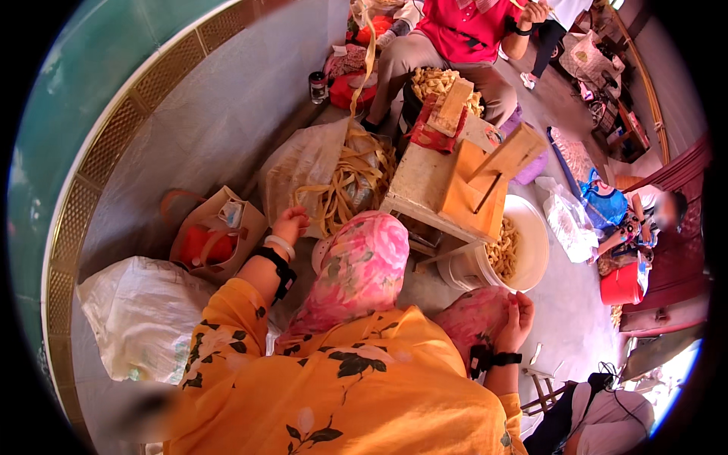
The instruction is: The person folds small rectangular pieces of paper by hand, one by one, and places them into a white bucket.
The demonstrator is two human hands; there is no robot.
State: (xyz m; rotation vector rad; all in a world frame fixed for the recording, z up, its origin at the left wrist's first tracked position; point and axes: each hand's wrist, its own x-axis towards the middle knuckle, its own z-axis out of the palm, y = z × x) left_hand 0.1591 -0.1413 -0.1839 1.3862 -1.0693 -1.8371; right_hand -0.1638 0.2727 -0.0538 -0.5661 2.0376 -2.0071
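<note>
My left hand point(290, 225), with a white bangle and a black strap on the wrist, is raised beside a pile of long pale-tan flat strips point(345, 182). Its fingers are loosely bent and apart, with nothing visible in them. The strips spill from a whitish sack point(299, 163). My right hand point(518, 322) is over my right knee, close to the near rim of a white bucket point(535, 227). Its fingers are drawn together, and anything between them is too small to make out. Short cut pieces point(504, 250) lie in the bucket.
Ahead stands a low worn bench point(417, 178) bearing a wooden block device point(485, 186) with a slanted board. Across it sits a person in a red shirt point(462, 30), holding a strip. At left are a paper bag point(220, 235) and white sack point(144, 311); a red bucket point(623, 283) stands right.
</note>
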